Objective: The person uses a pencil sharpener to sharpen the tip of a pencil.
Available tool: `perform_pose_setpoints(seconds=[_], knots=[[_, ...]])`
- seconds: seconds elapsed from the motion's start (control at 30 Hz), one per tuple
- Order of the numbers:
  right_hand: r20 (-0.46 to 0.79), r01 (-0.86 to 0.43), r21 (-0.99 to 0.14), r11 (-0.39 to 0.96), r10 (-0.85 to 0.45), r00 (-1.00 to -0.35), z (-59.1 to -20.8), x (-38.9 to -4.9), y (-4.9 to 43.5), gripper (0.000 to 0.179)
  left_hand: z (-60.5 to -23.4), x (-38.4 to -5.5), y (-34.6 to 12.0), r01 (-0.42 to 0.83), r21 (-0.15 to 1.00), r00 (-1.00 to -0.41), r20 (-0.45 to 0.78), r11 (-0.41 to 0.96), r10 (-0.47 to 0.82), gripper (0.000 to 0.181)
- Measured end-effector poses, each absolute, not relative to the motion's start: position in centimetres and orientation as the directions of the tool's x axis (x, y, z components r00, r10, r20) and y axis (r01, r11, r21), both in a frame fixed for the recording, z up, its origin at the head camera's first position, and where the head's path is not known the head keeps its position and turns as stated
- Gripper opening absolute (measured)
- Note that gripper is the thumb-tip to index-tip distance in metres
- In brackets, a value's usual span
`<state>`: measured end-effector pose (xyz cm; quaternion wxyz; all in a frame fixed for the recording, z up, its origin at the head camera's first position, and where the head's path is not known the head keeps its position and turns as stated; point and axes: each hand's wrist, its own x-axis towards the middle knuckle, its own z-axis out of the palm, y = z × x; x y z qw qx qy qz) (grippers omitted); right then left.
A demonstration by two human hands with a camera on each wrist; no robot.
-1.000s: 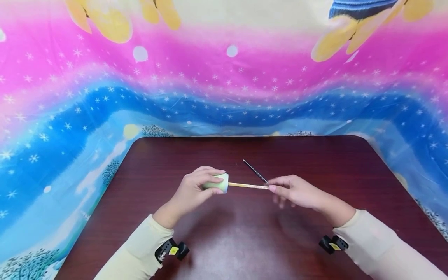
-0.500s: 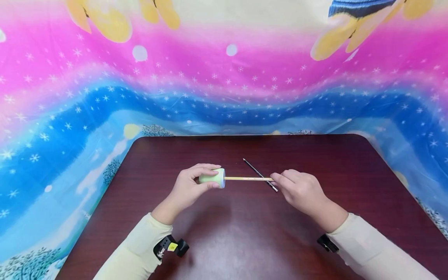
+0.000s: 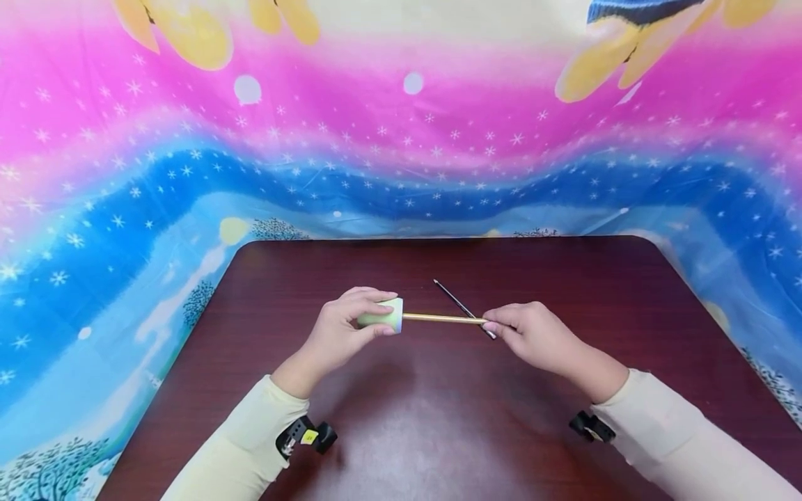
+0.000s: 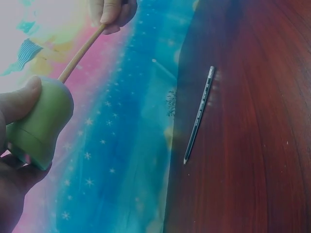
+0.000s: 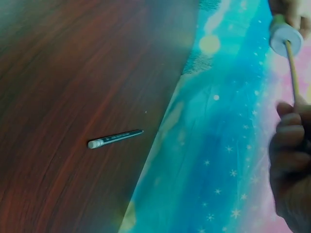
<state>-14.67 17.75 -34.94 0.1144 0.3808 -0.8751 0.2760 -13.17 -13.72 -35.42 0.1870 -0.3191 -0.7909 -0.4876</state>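
My left hand (image 3: 332, 337) grips a pale green pencil sharpener (image 3: 390, 319) with a whitish end face, held above the table and lying on its side. A yellow pencil (image 3: 441, 318) goes into the hole in that end face, so its tip is hidden. At the pencil's other end, my right hand (image 3: 541, 339) pinches it between thumb and fingers. In the left wrist view the sharpener (image 4: 51, 107) shows a waisted body between thumb and fingers. Beyond the right fingertips a dark pencil (image 3: 454, 298) with a white end lies on the table.
The dark reddish-brown table (image 3: 401, 431) has rounded far corners. A patterned pink and blue cloth (image 3: 401, 153) hangs behind it and along both sides. Each forearm wears a black wrist camera (image 3: 307, 436).
My right hand has rolled knuckles-up and then back, turning the yellow pencil in the sharpener. Both hands have risen slightly and shifted a little left, and more of the dark pencil shows.
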Motion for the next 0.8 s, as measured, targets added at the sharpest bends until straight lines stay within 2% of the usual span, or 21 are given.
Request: perform_pose_setpoints(seconds=[0.07, 0.1, 0.2, 0.23, 0.3, 0.37, 0.43, 0.53, 0.63, 0.67, 0.73, 0.8], knots=[[0.218, -0.598, -0.579, 0.554, -0.602, -0.768, -34.4, -14.9, 17.9, 0.007, -35.4, -13.2, -13.7, 0.715, 0.616, -0.7, 0.628, 0.331, 0.341, 0.031], [0.13, -0.524, -0.649, 0.551, -0.599, -0.79, -34.1, -15.0, 17.9, 0.007, -35.4, -13.1, -13.7, 0.725, 0.601, -0.688, 0.636, 0.335, 0.349, 0.031], [-0.032, -0.367, -0.751, 0.549, -0.585, -0.81, -33.6, -15.4, 18.0, 0.011, -35.4, -13.1, -13.6, 0.74, 0.576, -0.672, 0.65, 0.347, 0.354, 0.03], [-0.038, -0.356, -0.754, 0.553, -0.577, -0.816, -33.6, -15.5, 18.0, 0.012, -35.4, -13.0, -13.6, 0.737, 0.579, -0.675, 0.651, 0.347, 0.347, 0.03], [0.035, -0.416, -0.703, 0.578, -0.555, -0.831, -33.7, -15.6, 17.9, 0.011, -35.4, -13.0, -13.6, 0.721, 0.601, -0.692, 0.645, 0.344, 0.324, 0.031], [0.15, -0.488, -0.624, 0.61, -0.519, -0.841, -33.9, -15.5, 17.7, 0.017, -35.3, -13.0, -13.6, 0.704, 0.631, -0.71, 0.64, 0.327, 0.294, 0.03], [0.304, -0.579, -0.51, 0.636, -0.497, -0.813, -34.2, -15.3, 17.7, 0.027, -35.3, -13.0, -13.7, 0.677, 0.671, -0.736, 0.625, 0.302, 0.262, 0.03], [0.529, -0.709, -0.309, 0.634, -0.504, -0.682, -34.6, -15.1, 17.8, 0.035, -35.1, -12.9, -13.9, 0.608, 0.751, -0.793, 0.566, 0.256, 0.223, 0.03], [0.692, -0.801, -0.105, 0.589, -0.535, -0.484, -34.9, -15.1, 17.7, 0.015, -35.0, -12.9, -14.1, 0.534, 0.819, -0.844, 0.498, 0.21, 0.2, 0.029], [0.732, -0.82, -0.045, 0.57, -0.54, -0.415, -34.9, -15.2, 17.7, 0.013, -35.0, -12.8, -14.1, 0.516, 0.833, -0.854, 0.481, 0.2, 0.198, 0.029], [0.788, -0.843, 0.054, 0.535, -0.541, -0.292, -35.0, -15.4, 17.5, 0.024, -35.0, -12.9, -14.1, 0.499, 0.846, -0.863, 0.465, 0.186, 0.2, 0.029], [0.819, -0.848, 0.126, 0.515, -0.536, -0.205, -35.1, -15.5, 17.4, 0.032, -35.0, -12.9, -14.1, 0.487, 0.854, -0.869, 0.453, 0.184, 0.201, 0.029]])
